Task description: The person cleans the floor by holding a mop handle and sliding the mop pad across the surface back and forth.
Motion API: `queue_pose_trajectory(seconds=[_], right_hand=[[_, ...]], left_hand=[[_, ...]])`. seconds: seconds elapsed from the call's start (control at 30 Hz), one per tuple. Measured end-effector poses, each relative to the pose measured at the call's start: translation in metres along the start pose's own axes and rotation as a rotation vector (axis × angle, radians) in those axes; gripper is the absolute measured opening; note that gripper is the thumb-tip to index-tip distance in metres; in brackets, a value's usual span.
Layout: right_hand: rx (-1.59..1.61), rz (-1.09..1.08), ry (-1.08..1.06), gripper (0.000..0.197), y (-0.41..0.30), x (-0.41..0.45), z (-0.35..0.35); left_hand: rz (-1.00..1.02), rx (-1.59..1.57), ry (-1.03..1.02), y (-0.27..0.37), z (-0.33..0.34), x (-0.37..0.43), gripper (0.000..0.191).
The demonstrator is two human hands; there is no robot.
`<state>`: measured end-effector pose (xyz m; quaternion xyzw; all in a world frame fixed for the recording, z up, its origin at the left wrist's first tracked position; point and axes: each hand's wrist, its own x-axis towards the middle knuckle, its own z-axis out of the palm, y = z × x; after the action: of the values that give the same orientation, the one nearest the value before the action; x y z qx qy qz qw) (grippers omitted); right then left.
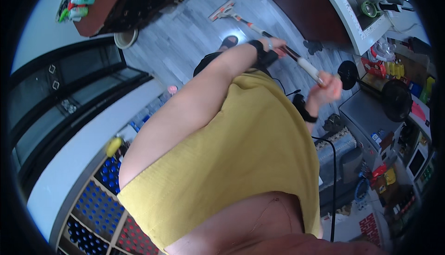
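A long-handled floor squeegee or mop slants across the wood-look floor [184,32], its wide white-and-orange head [222,10] resting flat at the far end. My left hand [277,45] is closed around the dark middle of its pole [255,28], with that arm reaching across my body. Higher up, my right hand [328,87], a little blurred, grips the end beside the white handle section [307,68]. Both wrists wear black bands. Below the left forearm, a dark slipper [229,42] shows on my foot. My yellow top [264,133] fills the middle.
A cream bin [126,39] stands by the dark-red cabinet [100,1]. On the right are a sink counter [365,41], a black round-based stand [347,75] and a grey refrigerator [365,116]. Dark shoes [313,46] lie beneath the counter. A black cable [334,171] hangs beside me.
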<state>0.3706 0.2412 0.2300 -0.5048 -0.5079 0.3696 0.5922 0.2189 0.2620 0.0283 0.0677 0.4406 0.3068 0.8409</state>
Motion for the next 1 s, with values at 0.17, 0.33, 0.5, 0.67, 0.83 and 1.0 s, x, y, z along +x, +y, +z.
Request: queue_pose_trajectory(seconds=[0.17, 0.33, 0.5, 0.67, 0.83, 1.0], right_hand=[[0.165, 0.003, 0.012, 0.027, -0.078, 0.03, -0.097], [0.047, -0.225, -0.214, 0.026, -0.121, 0.015, -0.082], [-0.225, -0.336, -0.426, 0.019, -0.107, -0.018, -0.013], [-0.158, -0.575, -0.787, 0.015, -0.099, -0.077, 0.104], [0.068, -0.548, -0.967, 0.02, -0.117, -0.149, 0.205], [0.17, -0.528, -1.027, 0.018, -0.156, -0.171, 0.259]], left_hand=[[-0.214, -0.096, -0.149, -0.059, 0.133, 0.014, 0.027], [-0.265, -0.294, -0.247, -0.101, 0.181, 0.071, 0.012], [-0.183, -0.475, -0.211, -0.093, 0.141, 0.03, 0.005], [-0.042, -0.535, -0.207, -0.096, 0.014, -0.042, 0.017], [0.026, -0.547, -0.125, -0.077, -0.103, -0.145, 0.015], [0.139, -0.544, 0.035, -0.056, -0.203, -0.226, 0.014]])
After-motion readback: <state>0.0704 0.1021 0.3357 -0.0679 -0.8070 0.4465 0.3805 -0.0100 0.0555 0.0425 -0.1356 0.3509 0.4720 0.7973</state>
